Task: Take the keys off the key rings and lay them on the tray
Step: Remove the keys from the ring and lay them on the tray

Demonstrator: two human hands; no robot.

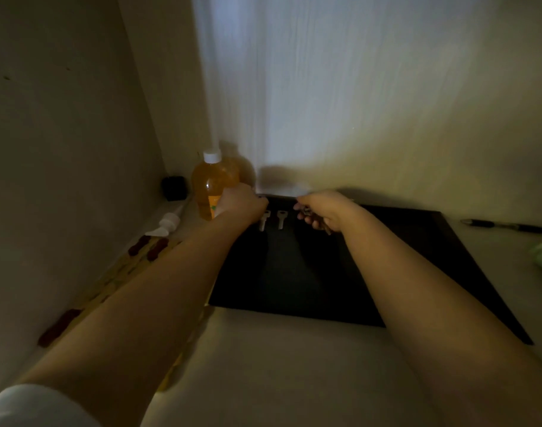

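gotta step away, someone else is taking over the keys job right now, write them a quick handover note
Left hand: closed at the tray's far left corner; what it holds can't be seen.
Right hand: shut on a bunch of keys over the far edge of the black tray.
Done: two loose keys lie side by side on the tray between the hands.
Left: free the keys remaining in the bunch and lay them beside those.

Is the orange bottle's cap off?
No, the orange bottle stands upright by the wall with its white cap on top.
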